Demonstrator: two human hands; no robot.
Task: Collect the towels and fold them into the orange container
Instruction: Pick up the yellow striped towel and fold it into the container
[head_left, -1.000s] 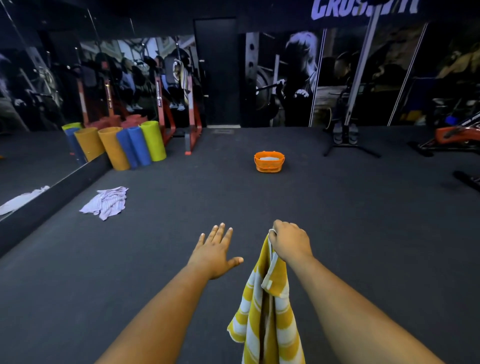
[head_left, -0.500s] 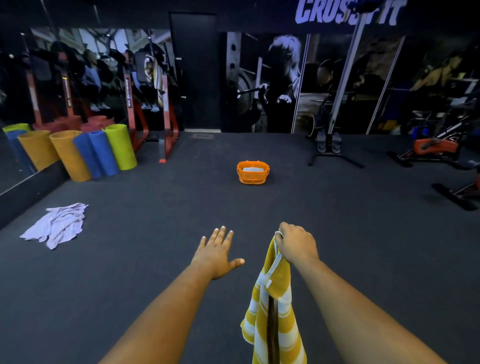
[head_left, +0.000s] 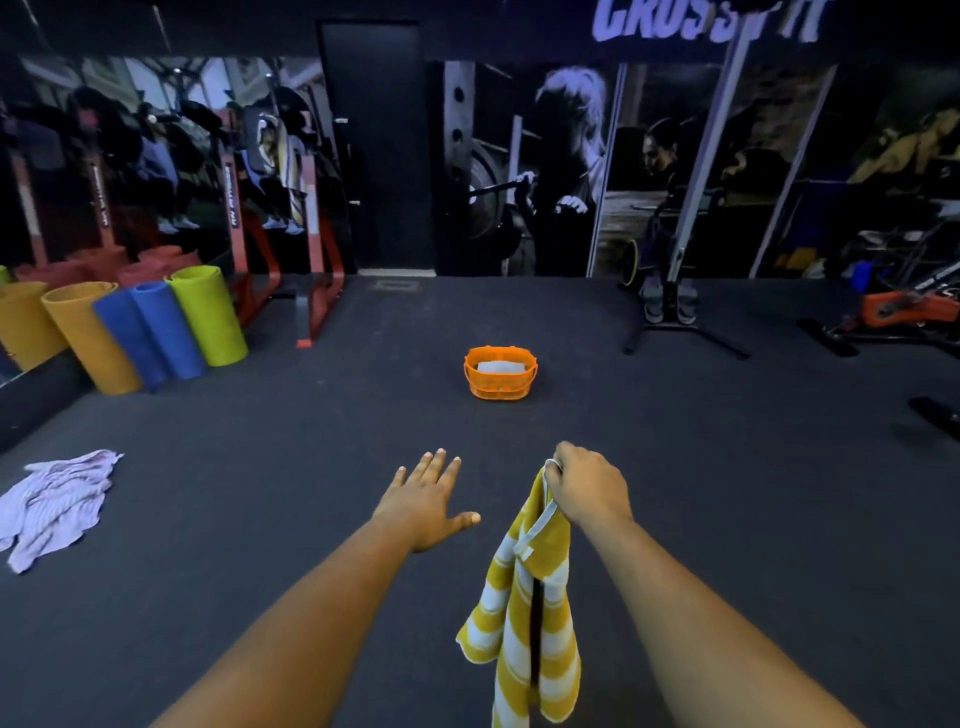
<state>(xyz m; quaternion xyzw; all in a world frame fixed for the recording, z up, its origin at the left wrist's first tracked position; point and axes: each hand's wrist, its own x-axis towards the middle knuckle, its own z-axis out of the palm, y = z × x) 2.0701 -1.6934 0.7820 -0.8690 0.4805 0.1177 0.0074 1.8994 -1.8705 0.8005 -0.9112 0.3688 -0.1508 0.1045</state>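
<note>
1. Right hand (head_left: 587, 488): fingers clenched round the top edge of a yellow-and-white striped towel (head_left: 524, 618); the towel hangs straight down from the fist, clear of the floor as far as the view shows, its lower end cut off by the bottom of the view.
2. Left hand (head_left: 423, 501): palm down, fingers straight and slightly spread, thumb out to the right. Holds nothing, touches nothing, hovers over the floor just left of the towel.
3. Orange container (head_left: 500, 372): sits on the dark rubber floor (head_left: 727, 467) ahead of both hands, well apart from them, roughly centred. Something white and folded lies inside; cannot tell exactly what.
4. Second towel, pale lilac-white (head_left: 54, 506): crumpled on the floor at far left, well apart from the hands and the container.
5. Rolled mats (head_left: 150, 327) (yellow, blue, lime green) lean against the left wall at the back-left, beside a red rack (head_left: 317, 249).
6. Back wall: black door (head_left: 376, 145), gym mural to its right, a metal stand (head_left: 675, 291) on the floor in front of the mural.
7. Orange-bodied exercise machine (head_left: 898, 306) at far right, partly cut off.
</note>
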